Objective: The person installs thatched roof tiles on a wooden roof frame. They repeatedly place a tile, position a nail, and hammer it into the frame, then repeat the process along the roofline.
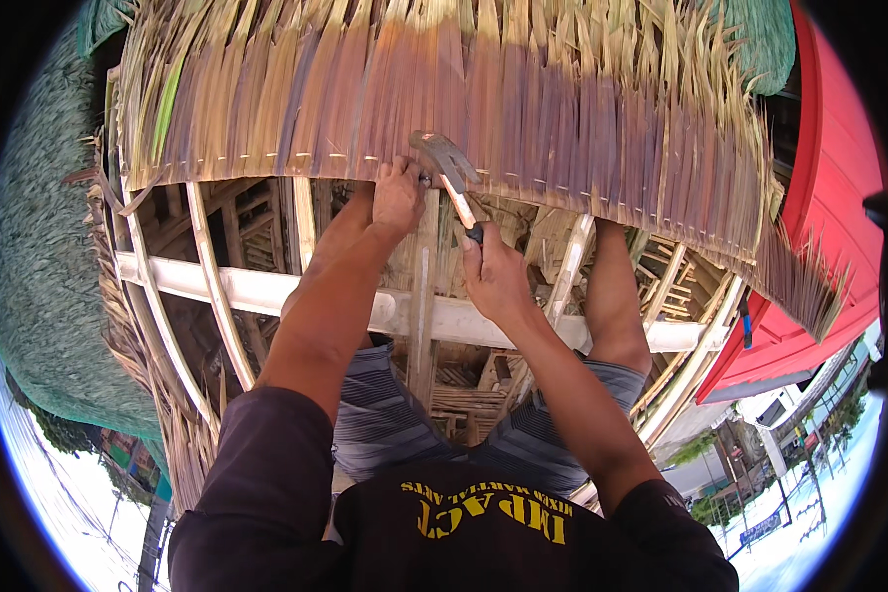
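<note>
A claw hammer (pixel 456 195) with a steel head and a dark grip is in my right hand (pixel 496 273), fingers wrapped round the lower handle. Its head lies over the lower edge of a thatch panel (pixel 414 109) of overlapping dried brown and purplish leaves, stitched along that edge. Right beside the hammer head, my left hand (pixel 400 195) presses at the same edge with its fingers closed together. Anything held between those fingers is hidden. Just below the edge, an upright wooden rafter (pixel 423 286) runs down between my arms.
Under my legs is an open roof frame of slats, with a pale crossbeam (pixel 444 316) and gaps between them. A red roof (pixel 819 197) rises at the right; a blue-handled tool (pixel 746 326) hangs near it. Green-netted thatch (pixel 44 227) lies at the left.
</note>
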